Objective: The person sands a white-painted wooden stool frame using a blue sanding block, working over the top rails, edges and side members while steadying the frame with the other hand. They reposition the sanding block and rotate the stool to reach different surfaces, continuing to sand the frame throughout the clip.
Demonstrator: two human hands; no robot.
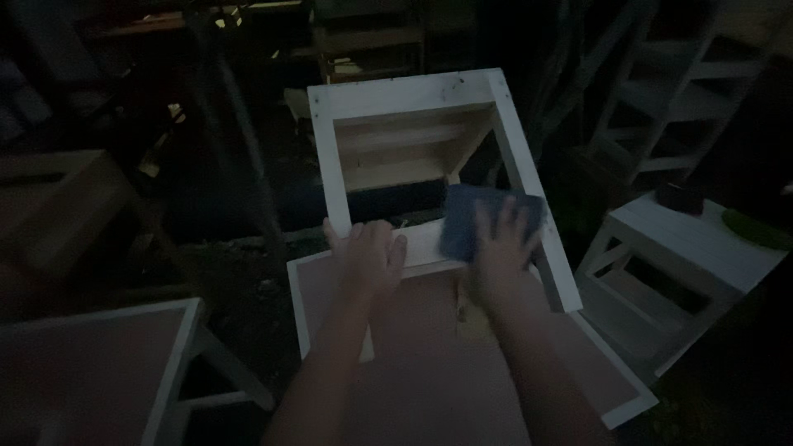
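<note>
A white-painted wooden frame [413, 92], like an upturned stool, lies in front of me in dim light. My left hand [368, 258] rests flat on its near crossbar, fingers spread over the wood. My right hand [501, 248] presses a dark blue rectangular sanding pad [467, 216] against the same crossbar, next to the frame's right leg [537, 223]. The frame rests on a flat pinkish panel with a white rim [299, 310].
A second white stool-like piece [690, 239] stands at the right with a dark small object and a green thing on it. Another white-rimmed panel [169, 363] sits at lower left. Wooden ladders [661, 91] and dark furniture crowd the back.
</note>
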